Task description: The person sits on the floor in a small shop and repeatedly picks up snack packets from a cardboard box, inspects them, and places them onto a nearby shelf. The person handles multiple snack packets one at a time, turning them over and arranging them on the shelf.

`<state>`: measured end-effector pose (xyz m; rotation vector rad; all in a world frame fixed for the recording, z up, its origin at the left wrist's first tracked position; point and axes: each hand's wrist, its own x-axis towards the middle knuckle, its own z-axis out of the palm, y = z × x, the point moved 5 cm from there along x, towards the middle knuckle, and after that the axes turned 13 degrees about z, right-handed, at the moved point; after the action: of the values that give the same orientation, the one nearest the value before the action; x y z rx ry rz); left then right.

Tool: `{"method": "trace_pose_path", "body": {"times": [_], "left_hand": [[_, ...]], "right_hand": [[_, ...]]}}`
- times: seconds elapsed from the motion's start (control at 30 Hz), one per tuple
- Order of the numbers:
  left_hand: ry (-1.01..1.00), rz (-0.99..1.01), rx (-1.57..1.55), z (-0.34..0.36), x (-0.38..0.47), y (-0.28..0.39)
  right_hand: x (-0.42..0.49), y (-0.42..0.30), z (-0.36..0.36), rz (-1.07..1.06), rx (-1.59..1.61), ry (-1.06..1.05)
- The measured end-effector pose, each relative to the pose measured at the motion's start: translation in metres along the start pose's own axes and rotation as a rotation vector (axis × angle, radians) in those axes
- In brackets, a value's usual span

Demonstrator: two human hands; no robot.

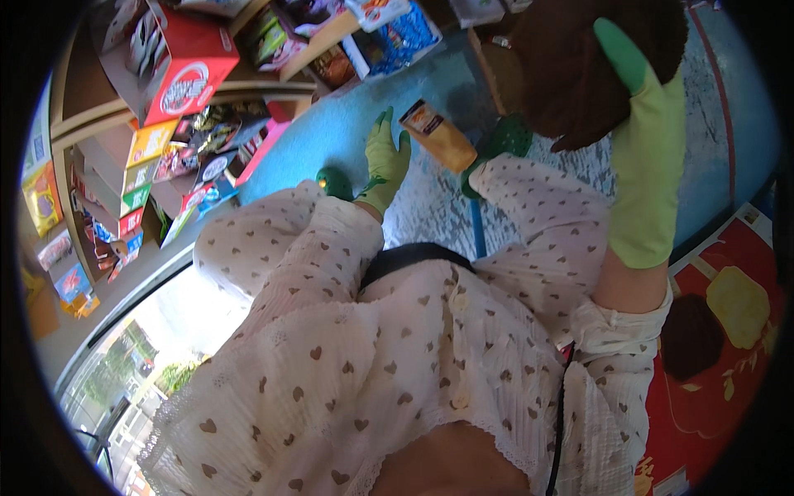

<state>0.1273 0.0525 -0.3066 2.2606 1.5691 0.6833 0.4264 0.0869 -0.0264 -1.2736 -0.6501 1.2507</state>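
Note:
My left hand (386,158), in a light and dark green rubber glove, reaches toward the blue floor. Its fingers are extended, with the thumb apart and nothing held. Just right of it is a yellowish snack pouch (448,144) with a dark printed end, close to my green clog (505,139). Whether the pouch touches the floor or the clog, I cannot tell. Raised at the upper right, my right hand (642,93) wears a matching glove and grips a dark brown cloth (570,68). The cloth hides most of those fingers.
Wooden shelves (93,118) with snack boxes and packets run along the left and top. A red box (192,68) juts out there. A cardboard box (490,68) stands beyond the clog. At right is a red printed panel (695,397); a bright window (155,353) lies lower left.

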Motion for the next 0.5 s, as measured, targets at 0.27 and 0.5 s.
{"method": "trace_pose_path", "body": {"times": [0.27, 0.5], "left_hand": [[0.128, -0.443, -0.443, 0.014, -0.007, -0.020], [-0.151, -0.612, -0.291, 0.065, 0.025, -0.062]], "right_hand": [[-0.013, 0.006, 0.015, -0.111, 0.070, 0.099], [-0.008, 0.004, 0.014, -0.125, 0.022, 0.057]]}}
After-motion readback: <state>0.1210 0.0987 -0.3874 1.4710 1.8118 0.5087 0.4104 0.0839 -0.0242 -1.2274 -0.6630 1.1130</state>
